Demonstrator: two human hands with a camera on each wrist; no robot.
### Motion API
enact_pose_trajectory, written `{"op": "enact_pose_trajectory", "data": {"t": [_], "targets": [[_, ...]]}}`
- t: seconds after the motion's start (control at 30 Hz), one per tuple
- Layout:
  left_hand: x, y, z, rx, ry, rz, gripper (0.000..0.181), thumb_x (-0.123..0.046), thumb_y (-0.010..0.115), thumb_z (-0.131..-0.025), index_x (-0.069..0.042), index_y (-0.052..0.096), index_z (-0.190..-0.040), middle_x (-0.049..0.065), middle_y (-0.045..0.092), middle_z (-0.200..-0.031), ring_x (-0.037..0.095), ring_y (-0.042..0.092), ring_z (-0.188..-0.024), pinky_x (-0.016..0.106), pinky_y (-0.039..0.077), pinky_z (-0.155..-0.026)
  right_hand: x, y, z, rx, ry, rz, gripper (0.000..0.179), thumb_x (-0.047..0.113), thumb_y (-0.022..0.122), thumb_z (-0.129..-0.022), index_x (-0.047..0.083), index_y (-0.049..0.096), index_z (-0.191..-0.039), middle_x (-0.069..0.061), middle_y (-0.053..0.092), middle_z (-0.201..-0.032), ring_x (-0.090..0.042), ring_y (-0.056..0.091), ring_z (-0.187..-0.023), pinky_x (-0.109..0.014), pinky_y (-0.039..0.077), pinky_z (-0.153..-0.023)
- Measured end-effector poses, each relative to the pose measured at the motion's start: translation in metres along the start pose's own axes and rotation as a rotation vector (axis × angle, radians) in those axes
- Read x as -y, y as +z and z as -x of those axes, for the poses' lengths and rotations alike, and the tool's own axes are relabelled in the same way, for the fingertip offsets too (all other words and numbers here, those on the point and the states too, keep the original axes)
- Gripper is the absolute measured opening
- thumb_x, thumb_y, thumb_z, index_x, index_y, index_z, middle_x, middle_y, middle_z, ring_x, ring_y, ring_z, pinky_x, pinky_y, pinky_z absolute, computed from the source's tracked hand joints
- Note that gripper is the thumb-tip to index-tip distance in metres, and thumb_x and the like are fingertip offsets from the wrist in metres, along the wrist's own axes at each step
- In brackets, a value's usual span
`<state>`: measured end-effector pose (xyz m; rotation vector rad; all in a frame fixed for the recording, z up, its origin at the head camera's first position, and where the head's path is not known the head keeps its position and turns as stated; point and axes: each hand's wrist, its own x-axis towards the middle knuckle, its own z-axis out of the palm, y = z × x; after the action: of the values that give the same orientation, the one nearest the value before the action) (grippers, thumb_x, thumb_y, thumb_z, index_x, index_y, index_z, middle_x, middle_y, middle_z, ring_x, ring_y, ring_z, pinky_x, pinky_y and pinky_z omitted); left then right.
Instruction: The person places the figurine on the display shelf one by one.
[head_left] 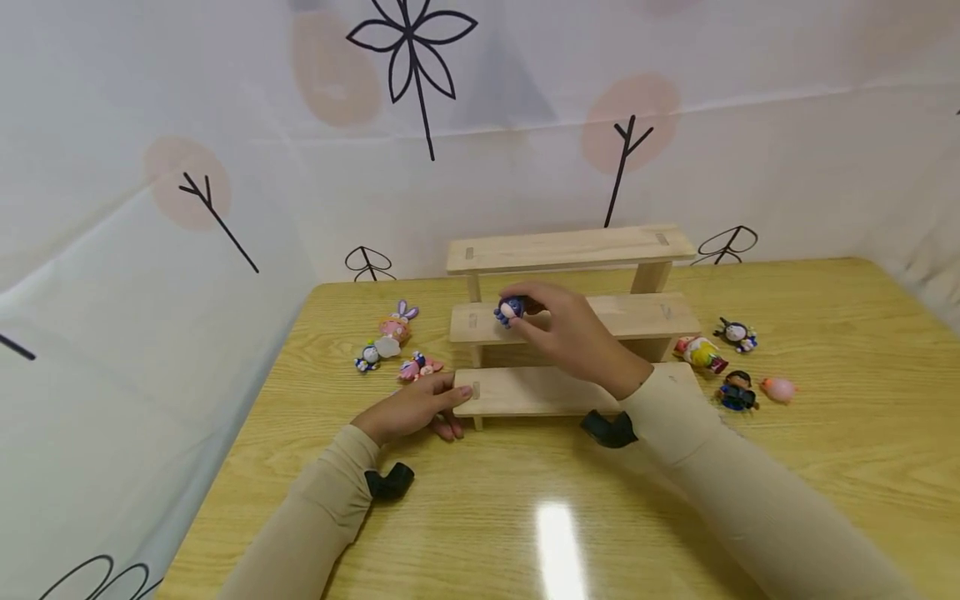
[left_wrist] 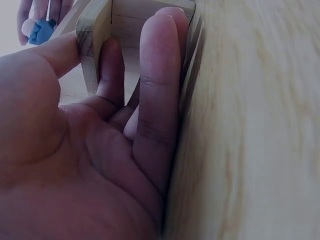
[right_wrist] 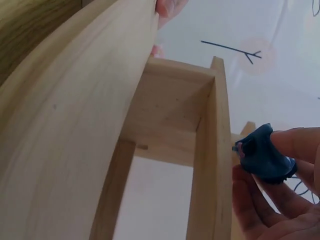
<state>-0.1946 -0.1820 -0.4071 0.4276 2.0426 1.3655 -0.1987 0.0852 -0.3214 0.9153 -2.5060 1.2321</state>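
Small dark-blue figurine with a pale face (head_left: 509, 311) is at the left part of the middle tier of a pale wooden three-tier shelf (head_left: 570, 248), pinched by the right hand (head_left: 573, 335), its fingers closed to the toy's width — whether it touches the tier, I cannot tell; the left hand (head_left: 417, 407) grips the bottom tier's left end — thumb on top, fingers below; small multicoloured figurines (head_left: 738, 334) lie on the yellow wood-grain bench (head_left: 465, 525).
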Motion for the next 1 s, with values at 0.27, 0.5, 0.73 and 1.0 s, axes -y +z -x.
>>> {"op": "enact_pose_trajectory", "data": {"t": [0.27, 0.5, 0.73, 1.0], "targets": [[0.001, -0.001, -0.002, 0.003, 0.009, 0.012, 0.040, -0.047, 0.051, -0.103, -0.008, 0.049, -0.096, 0.013, 0.071, -0.087, 0.018, 0.072, -0.076, 0.035, 0.062, -0.072, -0.002, 0.015, -0.012, 0.030, -0.033, -0.021, 0.032, 0.010, 0.065, -0.097, 0.002, 0.063, -0.128, -0.010, 0.064, -0.122, -0.021, 0.065, -0.107, -0.038, 0.058, -0.092], [0.002, -0.001, -0.001, -0.002, 0.000, 0.016, 0.038, -0.046, 0.051, -0.103, -0.008, 0.051, -0.098, 0.012, 0.072, -0.086, 0.018, 0.071, -0.074, 0.035, 0.062, -0.072, -0.003, 0.022, -0.020, 0.033, -0.034, -0.035, 0.031, 0.007, 0.066, -0.096, 0.004, 0.064, -0.126, -0.010, 0.064, -0.121, -0.021, 0.066, -0.107, -0.036, 0.058, -0.092], [0.001, 0.000, 0.000, 0.001, 0.004, 0.015, 0.036, -0.043, 0.049, -0.105, -0.007, 0.051, -0.098, 0.013, 0.072, -0.086, 0.018, 0.071, -0.074, 0.035, 0.062, -0.072, -0.004, 0.025, -0.025, 0.044, -0.049, -0.065, 0.035, 0.002, 0.066, -0.095, 0.002, 0.061, -0.130, -0.014, 0.062, -0.126, -0.024, 0.066, -0.111, -0.034, 0.056, -0.096], [0.001, 0.000, -0.001, -0.004, 0.010, 0.006, 0.036, -0.042, 0.049, -0.105, -0.007, 0.051, -0.098, 0.014, 0.071, -0.086, 0.017, 0.071, -0.074, 0.034, 0.062, -0.072, -0.004, 0.029, -0.027, 0.029, -0.074, -0.014, 0.035, 0.000, 0.067, -0.094, 0.002, 0.062, -0.129, -0.014, 0.063, -0.128, -0.025, 0.065, -0.116, -0.037, 0.055, -0.099]]}}
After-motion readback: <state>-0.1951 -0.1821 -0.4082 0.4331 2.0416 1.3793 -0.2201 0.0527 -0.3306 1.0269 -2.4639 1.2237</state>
